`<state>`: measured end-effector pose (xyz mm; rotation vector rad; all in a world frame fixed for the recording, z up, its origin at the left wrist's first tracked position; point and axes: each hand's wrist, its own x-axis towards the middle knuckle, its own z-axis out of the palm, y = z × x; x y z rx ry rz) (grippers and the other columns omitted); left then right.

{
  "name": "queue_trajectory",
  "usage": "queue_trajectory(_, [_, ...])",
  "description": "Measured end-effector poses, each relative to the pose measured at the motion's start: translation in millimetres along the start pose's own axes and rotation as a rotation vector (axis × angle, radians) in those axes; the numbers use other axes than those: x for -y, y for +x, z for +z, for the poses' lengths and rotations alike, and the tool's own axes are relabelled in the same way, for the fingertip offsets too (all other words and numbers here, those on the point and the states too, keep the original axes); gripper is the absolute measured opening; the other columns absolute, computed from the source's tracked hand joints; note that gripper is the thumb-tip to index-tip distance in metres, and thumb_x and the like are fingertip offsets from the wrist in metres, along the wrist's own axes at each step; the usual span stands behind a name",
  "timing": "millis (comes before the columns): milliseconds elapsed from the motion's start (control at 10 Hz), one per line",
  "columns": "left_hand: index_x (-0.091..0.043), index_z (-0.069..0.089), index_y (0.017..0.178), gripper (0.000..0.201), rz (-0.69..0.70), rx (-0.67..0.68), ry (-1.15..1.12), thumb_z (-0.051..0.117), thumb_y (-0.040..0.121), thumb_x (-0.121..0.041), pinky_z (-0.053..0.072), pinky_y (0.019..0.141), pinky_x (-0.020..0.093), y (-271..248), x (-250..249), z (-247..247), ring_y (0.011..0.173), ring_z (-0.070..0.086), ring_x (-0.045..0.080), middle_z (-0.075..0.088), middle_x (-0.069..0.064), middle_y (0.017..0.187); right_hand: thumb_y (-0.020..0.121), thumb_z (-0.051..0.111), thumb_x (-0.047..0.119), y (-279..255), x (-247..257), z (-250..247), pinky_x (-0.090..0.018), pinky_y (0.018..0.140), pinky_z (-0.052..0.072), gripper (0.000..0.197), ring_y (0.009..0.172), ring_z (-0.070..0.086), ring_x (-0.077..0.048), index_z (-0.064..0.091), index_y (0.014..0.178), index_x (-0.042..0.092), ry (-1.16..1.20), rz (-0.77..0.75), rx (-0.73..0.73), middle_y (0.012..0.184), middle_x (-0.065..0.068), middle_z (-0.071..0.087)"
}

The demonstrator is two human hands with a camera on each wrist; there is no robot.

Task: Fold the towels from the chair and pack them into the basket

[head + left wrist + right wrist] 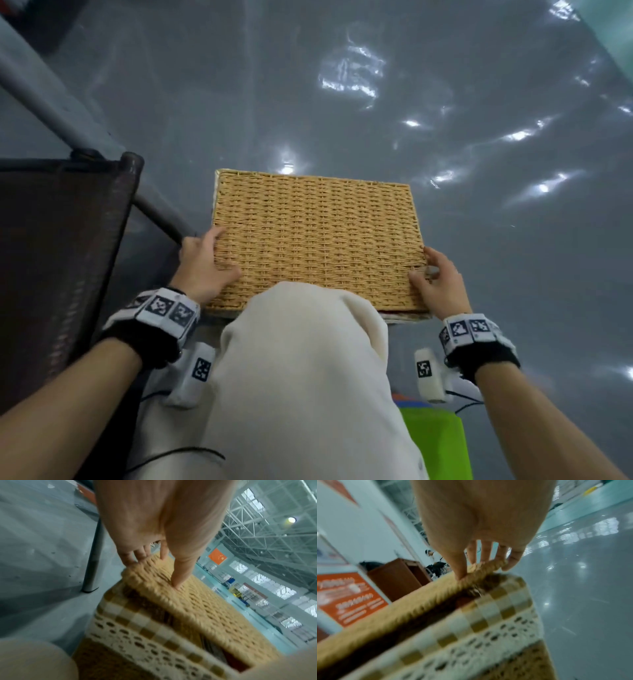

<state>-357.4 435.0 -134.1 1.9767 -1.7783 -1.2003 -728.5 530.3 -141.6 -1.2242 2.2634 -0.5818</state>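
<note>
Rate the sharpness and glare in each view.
Head view: sharp, with white glare patches on the glossy floor. Left wrist view: basket lid smeared by blur. Right wrist view: strongest blur, on the checked liner; floor reflections at right.

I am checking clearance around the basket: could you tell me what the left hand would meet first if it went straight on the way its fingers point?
The left hand already grips the woven lid. Sliding on, it would likely meet only more lid, then the grey floor.
</note>
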Motion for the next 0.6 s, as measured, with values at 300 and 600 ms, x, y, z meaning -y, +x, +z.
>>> queue_trajectory(300, [-0.020, 0.039, 0.136, 0.074, -0.013, -0.175, 0.078, 0.074, 0.072, -0.009, 0.033, 0.101, 0.037, 5.2, -5.6, 19.9, 0.122, 0.027, 0.028, 0.025, 0.011, 0.130, 0.088, 0.065, 0.020, 6.5, 3.9, 14.9, -0.034, 0.105, 0.034, 0.059, 0.122, 0.047, -0.025, 0.039, 0.141, 0.011, -0.081, 0.068, 0.006, 0.133, -0.011, 0.045])
queue_trajectory(600, [-0.012, 0.059, 0.117, 0.041, -0.092, -0.017, 0.067, 0.072, 0.079, -0.019, 0.044, 0.094, 0.035, -23.7, -51.4, -68.6, 0.102, 0.056, 0.027, 0.049, 0.012, 0.117, 0.089, 0.063, 0.019, -11.4, 128.0, -24.9, -0.036, 0.107, 0.032, 0.032, 0.126, 0.038, -0.026, 0.057, 0.120, 0.015, -0.218, 0.047, 0.195, 0.134, -0.011, 0.043])
